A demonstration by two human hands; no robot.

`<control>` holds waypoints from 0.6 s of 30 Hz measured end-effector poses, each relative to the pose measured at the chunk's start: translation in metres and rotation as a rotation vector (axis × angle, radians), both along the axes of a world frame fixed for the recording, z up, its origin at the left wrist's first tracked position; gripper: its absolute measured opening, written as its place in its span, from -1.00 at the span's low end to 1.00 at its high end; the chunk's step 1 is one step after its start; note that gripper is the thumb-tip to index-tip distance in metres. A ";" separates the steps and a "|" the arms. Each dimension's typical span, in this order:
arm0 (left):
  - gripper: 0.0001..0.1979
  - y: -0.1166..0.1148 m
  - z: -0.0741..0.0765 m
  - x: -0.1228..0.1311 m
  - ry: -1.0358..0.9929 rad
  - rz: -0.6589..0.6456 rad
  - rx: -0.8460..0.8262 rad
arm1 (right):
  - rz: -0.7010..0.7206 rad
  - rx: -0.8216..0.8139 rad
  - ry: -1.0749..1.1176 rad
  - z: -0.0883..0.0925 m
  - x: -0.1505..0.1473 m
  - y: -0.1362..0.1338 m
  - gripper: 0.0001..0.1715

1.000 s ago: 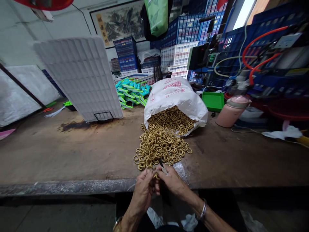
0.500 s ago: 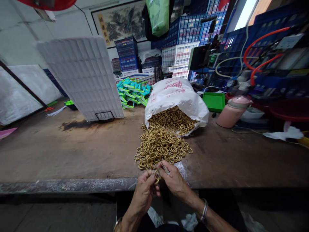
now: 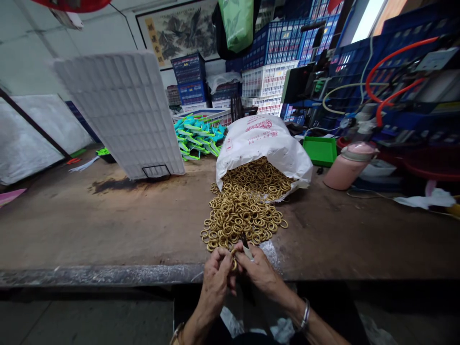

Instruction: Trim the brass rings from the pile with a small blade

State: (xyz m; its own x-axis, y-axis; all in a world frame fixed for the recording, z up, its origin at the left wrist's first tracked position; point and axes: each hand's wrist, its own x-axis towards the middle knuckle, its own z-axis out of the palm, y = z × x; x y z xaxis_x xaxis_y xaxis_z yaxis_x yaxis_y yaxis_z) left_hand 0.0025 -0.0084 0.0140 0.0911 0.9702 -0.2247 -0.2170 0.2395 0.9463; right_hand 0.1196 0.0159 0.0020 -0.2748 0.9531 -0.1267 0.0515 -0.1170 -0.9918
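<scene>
My left hand point(image 3: 216, 273) pinches a gold-coloured ring point(image 3: 235, 263) at the table's front edge. Close against it, my right hand point(image 3: 261, 272) is closed round a small knife-like tool point(image 3: 246, 248), with a dark tip and a pale lower part. The right fingertips meet the ring too, though the exact contact is hidden. Just beyond both hands lies a heap of gold-coloured rings point(image 3: 237, 215). It spills from the open mouth of a white sack point(image 3: 264, 139) with red print.
On the brown table point(image 3: 108, 230) stands a tall white ribbed panel point(image 3: 122, 110) at left. Turquoise and green plastic pieces point(image 3: 197, 136) are piled behind. To the right are a green tray point(image 3: 319, 151) and a pink bottle point(image 3: 348, 165). Stacked crates point(image 3: 269, 79) line the back.
The tool in my right hand has turned, so its dark tip now points up and away over the rings. Both hands stay together at the table edge.
</scene>
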 end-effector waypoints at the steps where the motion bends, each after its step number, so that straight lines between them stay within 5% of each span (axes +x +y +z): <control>1: -0.71 -0.001 -0.001 0.000 -0.047 -0.021 -0.012 | 0.009 -0.041 0.056 -0.002 -0.002 -0.001 -0.78; 5: -0.71 -0.002 -0.006 0.001 -0.101 -0.030 -0.020 | 0.044 -0.112 0.138 -0.006 -0.004 -0.002 -0.75; 12: -0.77 -0.001 -0.014 -0.002 0.180 0.054 0.154 | -0.053 0.125 -0.183 0.004 0.005 0.006 -0.73; 18: -0.76 -0.001 -0.010 -0.004 0.193 0.011 0.122 | -0.055 0.132 -0.223 0.000 0.003 0.007 -0.75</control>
State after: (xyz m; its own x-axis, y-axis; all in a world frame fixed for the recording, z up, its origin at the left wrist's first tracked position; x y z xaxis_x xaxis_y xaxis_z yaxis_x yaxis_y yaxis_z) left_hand -0.0011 -0.0094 0.0036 0.0471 0.9919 -0.1178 -0.0313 0.1194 0.9924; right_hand 0.1231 0.0233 0.0016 -0.2012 0.9782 -0.0516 0.2672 0.0041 -0.9636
